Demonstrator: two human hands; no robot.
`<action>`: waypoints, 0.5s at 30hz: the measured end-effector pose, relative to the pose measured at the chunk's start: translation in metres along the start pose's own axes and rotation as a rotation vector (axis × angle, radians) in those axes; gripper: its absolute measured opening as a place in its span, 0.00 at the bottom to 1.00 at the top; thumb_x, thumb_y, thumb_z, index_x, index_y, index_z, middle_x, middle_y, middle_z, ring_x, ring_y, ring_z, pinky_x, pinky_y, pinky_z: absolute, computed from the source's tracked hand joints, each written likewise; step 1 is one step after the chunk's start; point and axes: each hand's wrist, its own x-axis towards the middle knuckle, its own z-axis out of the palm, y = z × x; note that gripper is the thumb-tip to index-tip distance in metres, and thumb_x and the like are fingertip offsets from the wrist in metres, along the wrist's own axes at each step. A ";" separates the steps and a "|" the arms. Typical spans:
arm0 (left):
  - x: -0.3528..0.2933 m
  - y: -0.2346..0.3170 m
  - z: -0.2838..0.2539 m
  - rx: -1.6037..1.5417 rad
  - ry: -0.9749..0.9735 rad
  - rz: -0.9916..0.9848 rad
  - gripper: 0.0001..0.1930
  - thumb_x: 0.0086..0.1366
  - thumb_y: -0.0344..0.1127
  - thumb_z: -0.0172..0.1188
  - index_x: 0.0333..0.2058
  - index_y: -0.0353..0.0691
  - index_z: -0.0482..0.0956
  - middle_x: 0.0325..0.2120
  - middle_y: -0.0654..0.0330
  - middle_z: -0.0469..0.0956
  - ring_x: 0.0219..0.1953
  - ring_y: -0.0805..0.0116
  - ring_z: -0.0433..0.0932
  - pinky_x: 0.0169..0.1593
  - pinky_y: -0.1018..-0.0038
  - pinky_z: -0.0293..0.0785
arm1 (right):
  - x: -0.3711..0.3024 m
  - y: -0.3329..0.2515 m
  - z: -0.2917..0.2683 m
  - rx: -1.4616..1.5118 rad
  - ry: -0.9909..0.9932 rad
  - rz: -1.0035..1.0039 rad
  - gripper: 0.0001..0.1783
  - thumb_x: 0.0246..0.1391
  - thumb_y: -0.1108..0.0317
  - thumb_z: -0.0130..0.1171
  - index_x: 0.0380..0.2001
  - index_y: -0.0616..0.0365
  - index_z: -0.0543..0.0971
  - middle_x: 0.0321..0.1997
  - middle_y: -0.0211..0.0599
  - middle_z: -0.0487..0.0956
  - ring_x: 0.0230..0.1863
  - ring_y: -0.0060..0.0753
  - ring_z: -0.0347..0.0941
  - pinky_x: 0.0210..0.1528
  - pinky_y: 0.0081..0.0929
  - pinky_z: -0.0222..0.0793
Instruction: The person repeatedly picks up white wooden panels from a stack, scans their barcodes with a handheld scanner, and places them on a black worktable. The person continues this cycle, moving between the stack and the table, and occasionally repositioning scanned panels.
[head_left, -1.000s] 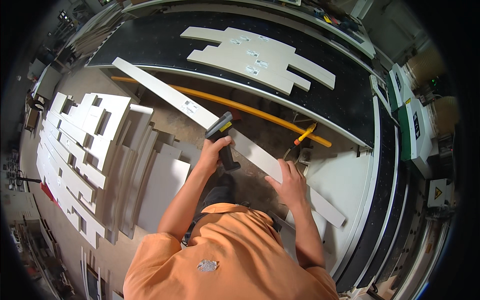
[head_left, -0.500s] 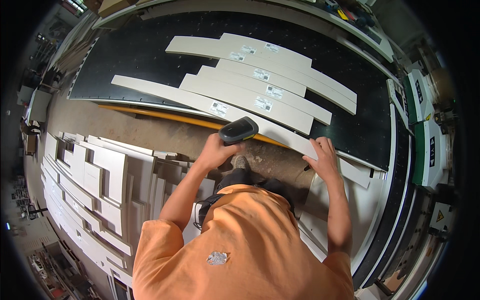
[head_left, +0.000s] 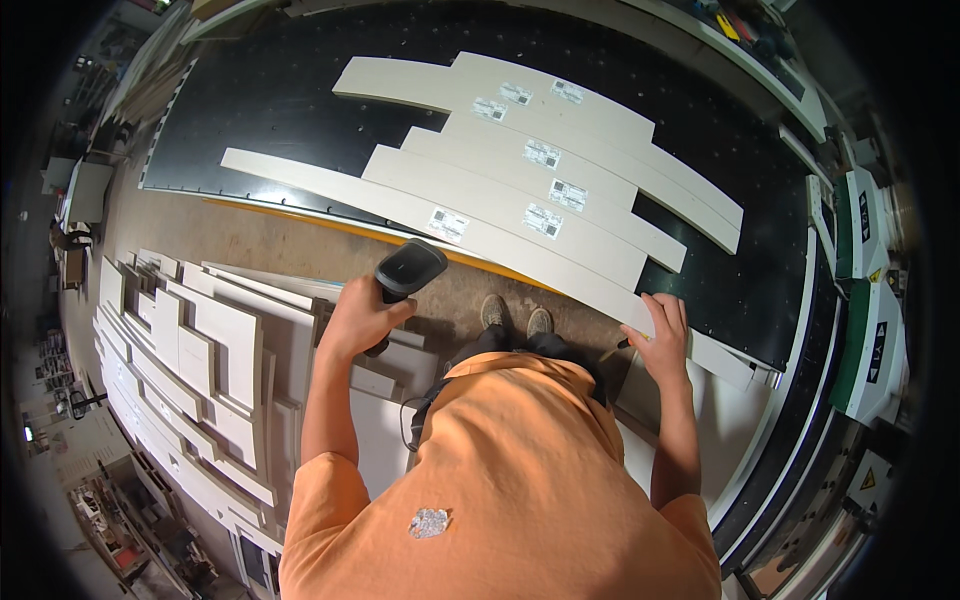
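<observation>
A dark barcode scanner (head_left: 411, 268) is in my left hand (head_left: 358, 318), fingers wrapped round its handle, off the table's front edge. My right hand (head_left: 662, 335) grips the right end of the long pale board strip (head_left: 330, 183), fingers on top and thumb at the near edge. By that thumb sticks out a slim dark object with a yellowish part (head_left: 613, 349); its kind and whether I hold it cannot be made out. Behind the strip lie several pale boards (head_left: 460, 160) side by side, with white printed labels (head_left: 543, 220) on them.
The boards rest on a black table (head_left: 270, 110) with a yellow rail (head_left: 300, 217) below its front edge. Stacked pale panels (head_left: 190, 350) stand on my left. Green and white machine housings (head_left: 866, 345) are on the right. More panels (head_left: 725, 400) lie below my right hand.
My left hand has drawn the scanner left and back from the long strip. My right hand stays at the strip's end. The boards behind now lie closer together against it.
</observation>
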 end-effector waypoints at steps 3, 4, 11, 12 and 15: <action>0.004 0.003 0.000 -0.028 0.007 -0.007 0.17 0.50 0.39 0.66 0.27 0.27 0.77 0.16 0.48 0.74 0.20 0.58 0.73 0.31 0.62 0.73 | 0.000 0.000 0.000 0.011 -0.003 0.003 0.35 0.33 0.72 0.79 0.50 0.61 0.77 0.47 0.43 0.74 0.46 0.51 0.70 0.48 0.42 0.70; 0.004 0.004 -0.001 -0.030 0.008 -0.006 0.17 0.50 0.40 0.66 0.27 0.27 0.77 0.16 0.48 0.74 0.20 0.58 0.73 0.31 0.62 0.73 | 0.000 0.000 0.000 0.013 -0.002 0.004 0.35 0.33 0.72 0.79 0.50 0.61 0.77 0.47 0.43 0.74 0.46 0.51 0.70 0.48 0.42 0.70; 0.005 0.011 -0.002 -0.008 0.015 -0.003 0.18 0.51 0.40 0.67 0.27 0.26 0.77 0.14 0.48 0.72 0.18 0.60 0.71 0.29 0.62 0.73 | 0.001 0.001 0.000 0.017 -0.005 0.018 0.36 0.32 0.72 0.79 0.50 0.61 0.77 0.47 0.42 0.74 0.47 0.50 0.71 0.49 0.42 0.70; 0.005 0.012 -0.003 0.000 0.011 0.000 0.18 0.51 0.40 0.67 0.27 0.26 0.77 0.14 0.48 0.72 0.18 0.60 0.71 0.29 0.63 0.73 | 0.001 0.001 0.000 0.018 -0.001 0.015 0.36 0.32 0.72 0.79 0.50 0.61 0.77 0.47 0.42 0.74 0.47 0.50 0.71 0.49 0.42 0.70; 0.004 0.016 -0.003 0.012 -0.001 -0.023 0.18 0.52 0.40 0.67 0.27 0.26 0.77 0.14 0.48 0.72 0.18 0.62 0.70 0.29 0.63 0.73 | 0.002 0.002 0.001 0.023 -0.004 0.017 0.36 0.32 0.72 0.79 0.50 0.60 0.77 0.47 0.42 0.74 0.47 0.50 0.70 0.49 0.42 0.69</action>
